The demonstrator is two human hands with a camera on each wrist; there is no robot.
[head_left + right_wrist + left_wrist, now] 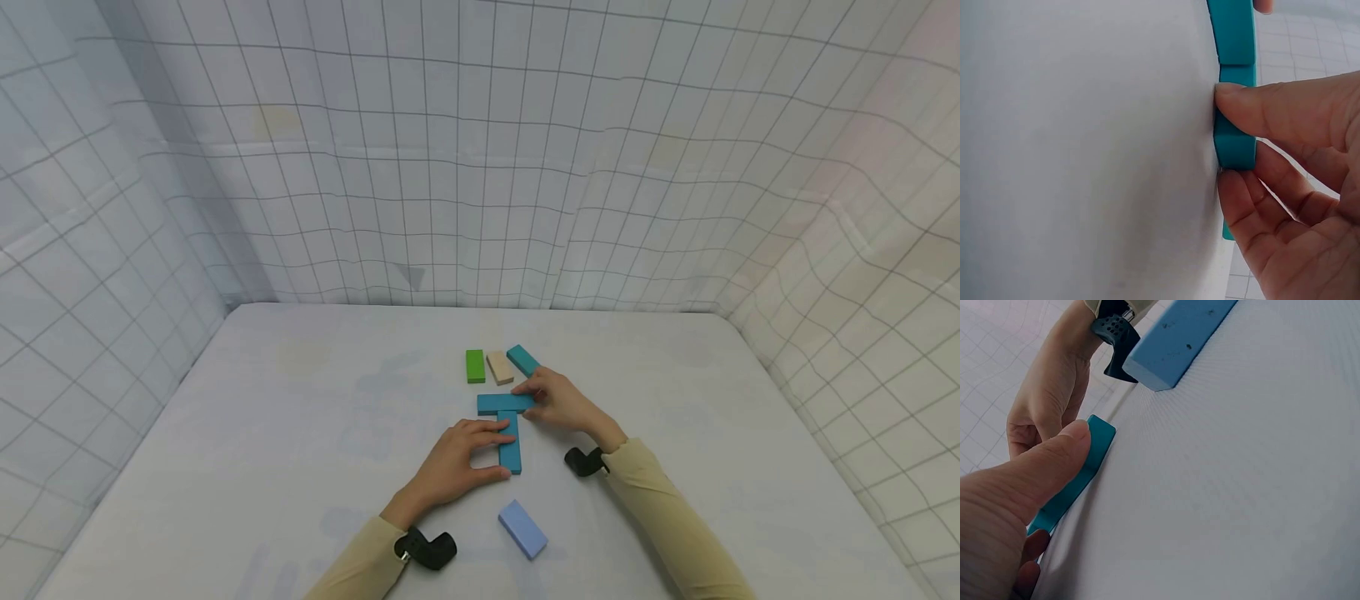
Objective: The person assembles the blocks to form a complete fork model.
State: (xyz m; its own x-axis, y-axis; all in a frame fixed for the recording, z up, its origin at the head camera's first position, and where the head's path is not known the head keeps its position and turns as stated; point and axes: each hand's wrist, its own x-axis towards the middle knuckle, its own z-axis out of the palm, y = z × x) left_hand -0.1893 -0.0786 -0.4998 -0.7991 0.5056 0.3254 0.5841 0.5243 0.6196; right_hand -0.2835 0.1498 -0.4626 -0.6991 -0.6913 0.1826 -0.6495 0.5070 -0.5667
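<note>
Blue covers both pieces of a T laid on the white desk, about midway between its left and right edges: a bar is set crosswise, and its side is met by the end of a stem pointing away from the far edge. The bar is pinched near its right end between the thumb and fingers of the right hand. The stem is gripped by the left hand, with the thumb placed at its near end and fingertips laid over its top.

Closer to the far edge, a green block, a beige block and a slanted teal block are lined up side by side. A pale blue block is left at an angle, farthest from that edge. Beyond the desk's far corners and along its sides, white cloth is hung, crossed by dark grid lines and wrinkled.
</note>
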